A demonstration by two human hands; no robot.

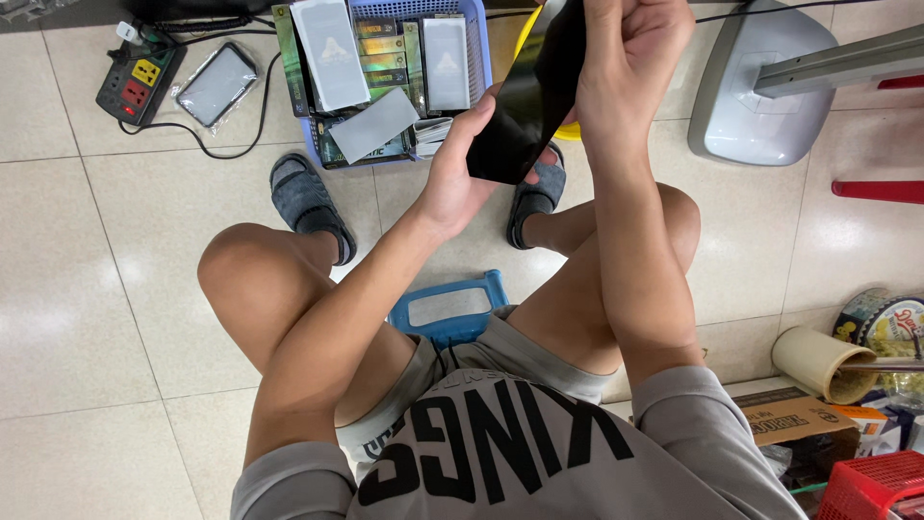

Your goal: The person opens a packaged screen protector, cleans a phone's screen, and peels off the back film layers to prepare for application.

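Grey shirt and shorts fill the bottom of the view: the person sits low on a blue stool (pixel 450 310), knees apart, over a pale tiled floor (pixel 87 289). Both hands are raised in front of them around a glossy black sheet (pixel 525 96), probably a phone screen protector or its sleeve. Left hand (pixel 460 173) is closed on its lower edge, and right hand (pixel 630 58) pinches the upper part from the side. Judging by this, the sheet is out of its packaging but not yet put anywhere. Beyond the sandalled feet stands a blue basket (pixel 481 67) packed with flat boxes. Left of it lie a bagged phone (pixel 217 84) and a power strip (pixel 138 82); a grey fan base (pixel 760 96) sits to the right.
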